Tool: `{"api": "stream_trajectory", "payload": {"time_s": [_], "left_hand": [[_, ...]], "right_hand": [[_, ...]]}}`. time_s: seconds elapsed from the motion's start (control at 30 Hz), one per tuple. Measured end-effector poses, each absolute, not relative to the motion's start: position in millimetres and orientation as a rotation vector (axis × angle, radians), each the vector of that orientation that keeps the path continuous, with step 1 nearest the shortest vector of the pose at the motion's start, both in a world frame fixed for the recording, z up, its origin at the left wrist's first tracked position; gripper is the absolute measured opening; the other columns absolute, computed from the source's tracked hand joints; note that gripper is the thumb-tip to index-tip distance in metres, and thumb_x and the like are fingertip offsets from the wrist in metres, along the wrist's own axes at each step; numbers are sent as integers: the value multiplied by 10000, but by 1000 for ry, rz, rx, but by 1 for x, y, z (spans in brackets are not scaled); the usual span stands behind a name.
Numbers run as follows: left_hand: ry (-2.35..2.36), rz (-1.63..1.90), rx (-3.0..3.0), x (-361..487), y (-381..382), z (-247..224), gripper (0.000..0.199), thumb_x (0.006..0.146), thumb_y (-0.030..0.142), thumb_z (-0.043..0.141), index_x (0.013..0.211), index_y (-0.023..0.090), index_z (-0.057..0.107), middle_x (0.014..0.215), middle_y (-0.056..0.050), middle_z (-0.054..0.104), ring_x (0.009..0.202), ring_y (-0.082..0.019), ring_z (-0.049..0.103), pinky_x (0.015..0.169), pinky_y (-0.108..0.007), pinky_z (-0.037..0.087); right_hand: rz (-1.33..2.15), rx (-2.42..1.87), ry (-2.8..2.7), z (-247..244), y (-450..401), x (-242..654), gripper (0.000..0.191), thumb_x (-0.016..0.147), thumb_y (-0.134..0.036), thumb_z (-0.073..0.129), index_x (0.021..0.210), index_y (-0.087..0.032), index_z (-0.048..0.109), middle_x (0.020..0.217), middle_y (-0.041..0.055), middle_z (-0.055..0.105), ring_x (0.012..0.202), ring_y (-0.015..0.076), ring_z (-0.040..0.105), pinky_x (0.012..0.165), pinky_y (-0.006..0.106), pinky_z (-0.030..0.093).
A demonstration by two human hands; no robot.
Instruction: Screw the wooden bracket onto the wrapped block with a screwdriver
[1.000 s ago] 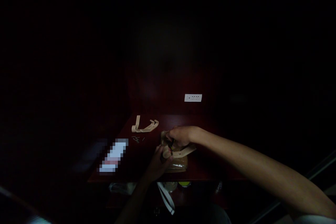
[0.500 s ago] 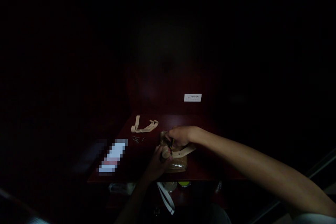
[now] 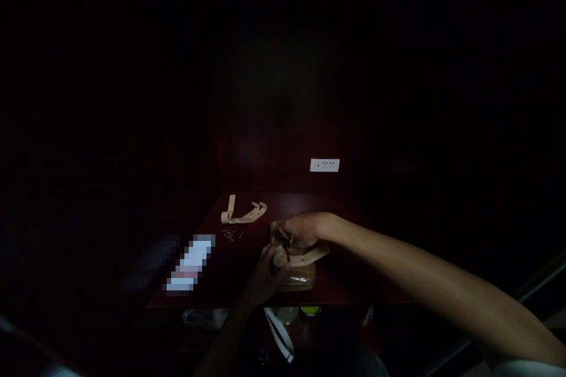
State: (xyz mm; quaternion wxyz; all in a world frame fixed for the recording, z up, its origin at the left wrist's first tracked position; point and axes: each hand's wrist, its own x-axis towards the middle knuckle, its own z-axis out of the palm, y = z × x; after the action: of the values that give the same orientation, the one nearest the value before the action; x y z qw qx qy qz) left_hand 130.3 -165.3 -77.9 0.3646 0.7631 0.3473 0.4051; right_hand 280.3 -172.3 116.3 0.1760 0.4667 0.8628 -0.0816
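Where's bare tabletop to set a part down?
Looks bare: tabletop behind the right hand, right of the loose wooden piece; also front-left, between the pixelated bright item and left hand. Crowded: both hands, held wooden piece and shiny package sit together. Right of those is too dark to tell.

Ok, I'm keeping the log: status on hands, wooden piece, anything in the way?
Left hand holding wooden piece over brown package. Right hand gripping mostly hidden tool, yellow showing. Second wooden piece, small thin pieces off left, apart from hands.

Very dim, near-black margins, apparently a faint sheen on the tabletop (image 3: pixel 292 202)
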Motion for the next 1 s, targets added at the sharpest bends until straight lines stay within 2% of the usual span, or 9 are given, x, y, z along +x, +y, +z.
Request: {"api": "stream_trajectory", "payload": {"time_s": [0.1, 0.23, 0.43, 0.67, 0.8, 1.0], "left_hand": [[903, 1022, 1957, 130, -165, -78, 352, 808, 386, 574, 1110, 209, 536, 1120, -78, 529, 1084, -236, 495, 972, -391, 391], [907, 1020, 1935, 130, -164, -80, 440, 803, 405, 579, 1193, 214, 506, 1184, -94, 513, 1145, -249, 468, 998, -397, 373], [899, 1017, 1958, 129, -165, -78, 389, 801, 428, 573, 1119, 207, 542, 1116, -85, 544, 1094, -244, 494, 975, -394, 392], [886, 1035, 1959, 130, -165, -77, 331, 805, 379, 577, 1090, 214, 542, 1098, -75, 535, 1050, -229, 505, 950, -381, 401], [886, 1026, 1968, 130, -167, -76, 288, 810, 355, 570, 1060, 215, 542, 1082, -68, 526, 1040, -225, 502, 944, -374, 401], [891, 1014, 1959, 131, -167, -73, 298, 810, 349, 568, 1076, 219, 538, 1086, -61, 527, 1034, -221, 503, 940, -370, 405]], "right_hand": [[-224, 1318, 2466, 115, -171, 282, 328, 750, -296, 647, 1052, -172, 683, 945, 77, 697, 768, 180, 630, 594, 235, 411], [-196, 1331, 2451, 110, -168, 283, 379, 744, -402, 631, 1017, -146, 694, 903, 97, 699, 712, 190, 629, 555, 249, 406], [-243, 1325, 2426, 112, -170, 282, 466, 668, -374, 662, 1074, -145, 663, 918, 94, 695, 705, 190, 625, 511, 237, 389], [-249, 1306, 2449, 113, -167, 282, 332, 741, -298, 639, 1040, -157, 676, 911, 78, 697, 719, 172, 615, 527, 227, 378], [-218, 1310, 2467, 114, -167, 282, 310, 767, -327, 637, 1024, -161, 683, 862, 69, 699, 697, 160, 605, 542, 227, 373], [-73, 1395, 2492, 116, -170, 282, 336, 746, -410, 666, 1005, -197, 683, 910, 84, 693, 779, 204, 621, 556, 244, 374]]}}
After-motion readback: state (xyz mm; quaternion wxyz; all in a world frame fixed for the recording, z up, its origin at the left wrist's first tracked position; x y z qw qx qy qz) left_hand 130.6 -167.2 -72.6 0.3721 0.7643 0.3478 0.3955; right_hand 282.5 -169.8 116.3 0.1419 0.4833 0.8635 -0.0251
